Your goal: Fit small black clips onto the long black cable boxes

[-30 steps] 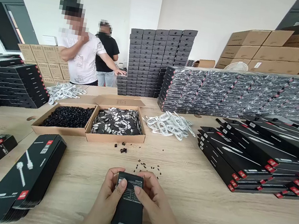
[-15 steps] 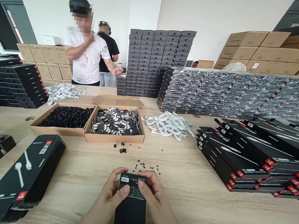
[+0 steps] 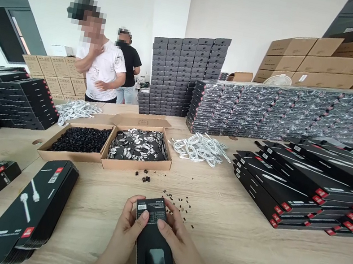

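A long black packaging box [image 3: 154, 255] with a white barcode label at its far end is held over the wooden table [image 3: 244, 253] close to me. My left hand [image 3: 125, 241] grips its left side, thumb pressed on the label end. My right hand [image 3: 177, 241] grips the right side, thumb on top near the label. Both hands are closed round the box. Small black bits [image 3: 178, 200] lie scattered just beyond it.
Two cardboard trays hold black parts [image 3: 79, 138] and black-and-white packets [image 3: 138, 144]. White cable coils [image 3: 199, 147] lie behind. Flat black boxes are stacked at left [image 3: 29, 210] and right [image 3: 292, 189]. Two people stand at the table's far side [image 3: 100, 71].
The box has tilted so its far end points slightly left, and its window now shows. The person in white has drawn the outstretched arm back to the body.
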